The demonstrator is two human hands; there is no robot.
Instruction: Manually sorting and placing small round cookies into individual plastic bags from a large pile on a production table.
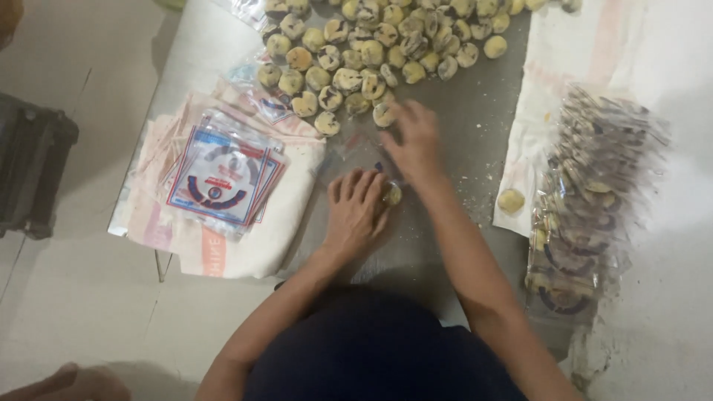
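hands packing round cookies on a grey table

the left hand [355, 212] lay curled over a clear crinkly plastic bag [355, 154] and pinched one round yellow cookie [391, 194]. the right hand [413, 141], fingers spread open, touched the pile of lumpy dark-spotted cookies [371, 52]. flat empty printed bags [223, 174] lay left.

Pale tiled floor [67, 297], grey metal table [483, 126], dark crate [30, 171] at left, soft even light
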